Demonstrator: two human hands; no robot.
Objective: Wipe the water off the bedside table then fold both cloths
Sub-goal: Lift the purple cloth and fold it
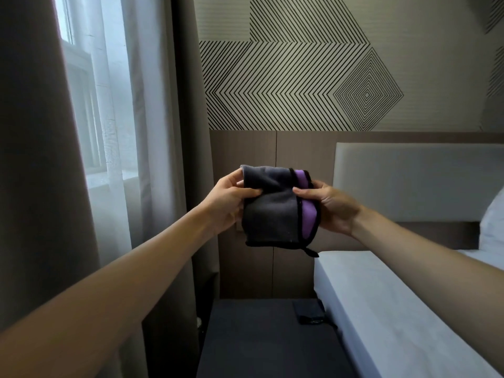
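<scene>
Two-handed, I hold the folded grey-and-purple cloth above the bedside table: left hand pinching its left edge, right hand its right.

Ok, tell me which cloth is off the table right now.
The grey and purple cloth, held up by left hand and right hand. The other dark cloth lies on the bedside table by the bed.

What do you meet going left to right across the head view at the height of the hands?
brown curtain → sheer curtain → left hand → grey and purple cloth, gripped by both hands → right hand → padded headboard → pillow
</scene>
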